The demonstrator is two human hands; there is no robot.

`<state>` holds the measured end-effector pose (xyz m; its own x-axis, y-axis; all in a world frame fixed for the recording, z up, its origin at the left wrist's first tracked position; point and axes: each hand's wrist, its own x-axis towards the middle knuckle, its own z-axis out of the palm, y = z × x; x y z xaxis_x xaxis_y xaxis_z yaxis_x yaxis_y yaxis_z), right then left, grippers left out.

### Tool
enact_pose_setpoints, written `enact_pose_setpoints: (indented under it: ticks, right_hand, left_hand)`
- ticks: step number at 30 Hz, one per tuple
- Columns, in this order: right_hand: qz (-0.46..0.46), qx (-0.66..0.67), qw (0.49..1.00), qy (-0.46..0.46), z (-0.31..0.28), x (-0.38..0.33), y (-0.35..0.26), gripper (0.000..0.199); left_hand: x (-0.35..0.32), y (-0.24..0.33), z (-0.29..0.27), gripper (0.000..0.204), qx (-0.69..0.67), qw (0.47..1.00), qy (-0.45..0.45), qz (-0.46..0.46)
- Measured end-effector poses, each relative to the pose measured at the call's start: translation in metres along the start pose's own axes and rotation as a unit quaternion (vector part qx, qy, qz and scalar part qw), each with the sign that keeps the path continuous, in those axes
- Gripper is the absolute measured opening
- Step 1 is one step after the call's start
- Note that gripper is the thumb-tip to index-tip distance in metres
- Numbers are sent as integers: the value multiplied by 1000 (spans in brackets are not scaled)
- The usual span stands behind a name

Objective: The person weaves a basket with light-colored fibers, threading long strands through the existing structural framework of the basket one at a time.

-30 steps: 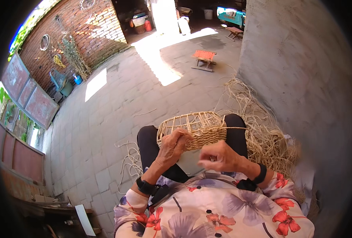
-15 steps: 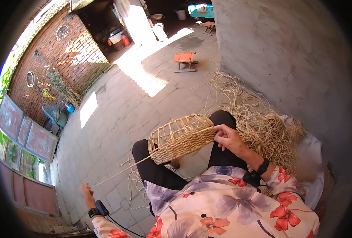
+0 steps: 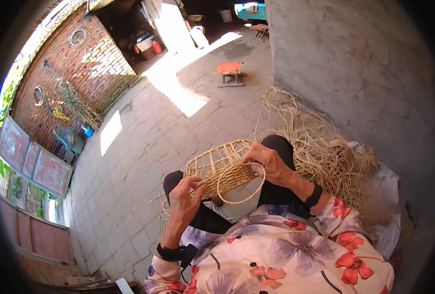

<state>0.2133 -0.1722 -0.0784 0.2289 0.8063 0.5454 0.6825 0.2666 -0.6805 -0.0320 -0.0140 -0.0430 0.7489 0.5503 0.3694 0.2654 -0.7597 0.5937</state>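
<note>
A half-woven straw basket point(image 3: 229, 179) rests across my knees, with a dense braided wall on the side towards me and open ribs at its far side. My left hand point(image 3: 182, 203) grips the basket's left end between thumb and bent fingers. At the right end, my right hand point(image 3: 270, 164) pinches the working straw cord with its fingers against the weave. A round loop of that straw cord point(image 3: 242, 202) hangs out from the basket's near wall, between my hands. My right fingertips are partly hidden.
A large heap of loose straw cord point(image 3: 325, 157) lies on a white sheet point(image 3: 385, 193) at my right, by a grey wall point(image 3: 354, 63). A low stool with an orange seat point(image 3: 229, 69) stands ahead on the paved floor point(image 3: 153, 142). Some loose strands trail beside my left knee.
My left hand has come in from far left to the basket's left end. The stretched cord is now a slack loop. My right hand has shifted slightly left along the basket.
</note>
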Motion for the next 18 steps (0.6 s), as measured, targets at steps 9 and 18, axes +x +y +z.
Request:
enact_pose_setpoints:
  ticks: [9,18]
  right_hand:
    - [178,301,937,-10,-13,2,11,13]
    - [148,272,950,-45,-5,-8,22,19]
  left_hand:
    - [7,11,5,8,-25,997,-49,-51]
    - [-37,-105,-42,14,-48,983,59,-165]
